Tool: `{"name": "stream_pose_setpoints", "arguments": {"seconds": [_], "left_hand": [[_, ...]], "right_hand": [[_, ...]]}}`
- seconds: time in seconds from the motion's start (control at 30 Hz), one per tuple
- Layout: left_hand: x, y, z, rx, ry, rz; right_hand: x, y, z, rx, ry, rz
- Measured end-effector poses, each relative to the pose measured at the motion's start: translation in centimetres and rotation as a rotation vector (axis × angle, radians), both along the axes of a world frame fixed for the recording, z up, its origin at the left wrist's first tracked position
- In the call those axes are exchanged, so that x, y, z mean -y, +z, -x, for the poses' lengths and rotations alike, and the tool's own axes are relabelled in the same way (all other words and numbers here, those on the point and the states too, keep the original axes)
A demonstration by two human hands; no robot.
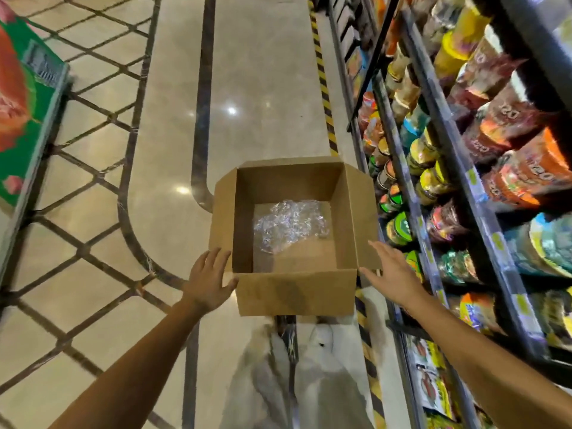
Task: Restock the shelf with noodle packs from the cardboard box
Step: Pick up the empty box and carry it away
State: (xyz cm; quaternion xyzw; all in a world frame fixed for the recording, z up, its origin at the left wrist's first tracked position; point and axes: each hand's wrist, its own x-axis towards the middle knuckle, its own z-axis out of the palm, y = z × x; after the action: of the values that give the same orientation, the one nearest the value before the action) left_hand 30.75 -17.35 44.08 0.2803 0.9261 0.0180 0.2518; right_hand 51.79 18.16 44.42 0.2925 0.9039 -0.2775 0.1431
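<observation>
The cardboard box [294,236] is sitting on the floor [260,88] right in the middle of the view, all four flaps folded outward. Nothing is lying inside it but a crumpled sheet of clear plastic wrap [289,226], bunched toward the box's 12 o'clock wall; no noodle packs are showing in there.

The left hand [210,281] is reaching in at the box's 8 o'clock corner, fingers spread wide and relaxed, fingertips meeting the left flap and thumb at the edge of the near flap, gripping nothing. The right hand [391,274] is coming in at the 4 o'clock corner, palm flat, fingers straight and together, just beside the right flap; whether it is touching the cardboard cannot be told. It is holding nothing either.

The shelf [464,187] is running along the 3 o'clock side, tiers crowded with colourful noodle cups and packets [523,171], too blurred to read. A black-and-yellow striped strip [323,85] is lining the floor at its foot. At 9 o'clock, a green and red display [21,100] is standing well apart from the box. Pale trousers [297,376] are showing at 6 o'clock.
</observation>
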Motion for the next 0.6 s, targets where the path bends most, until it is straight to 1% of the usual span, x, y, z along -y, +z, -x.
{"name": "stream_pose_setpoints", "arguments": {"seconds": [0.1,0.27,0.33,0.4,0.47,0.6], "left_hand": [[-0.4,-6.6,2.9,0.025,-0.028,0.047],[-0.3,-18.8,6.6,0.076,0.015,0.109],[-0.3,-22.2,7.2,0.087,0.033,0.124],[-0.4,-25.4,7.8,0.103,0.075,0.128],[-0.6,-28.1,8.2,0.122,0.141,0.129],[-0.5,-32.8,8.7,0.180,0.270,0.118]], "right_hand": [[-1.7,-5.8,1.5,0.046,-0.033,-0.014],[-3.6,-16.3,2.1,0.099,-0.022,0.004],[-4.3,-20.6,1.9,0.057,-0.047,0.006],[-5.0,-23.9,2.2,0.068,-0.112,0.052],[-5.3,-27.0,2.5,0.051,-0.130,0.068],[-5.6,-31.7,3.7,0.005,-0.190,0.094]]}}
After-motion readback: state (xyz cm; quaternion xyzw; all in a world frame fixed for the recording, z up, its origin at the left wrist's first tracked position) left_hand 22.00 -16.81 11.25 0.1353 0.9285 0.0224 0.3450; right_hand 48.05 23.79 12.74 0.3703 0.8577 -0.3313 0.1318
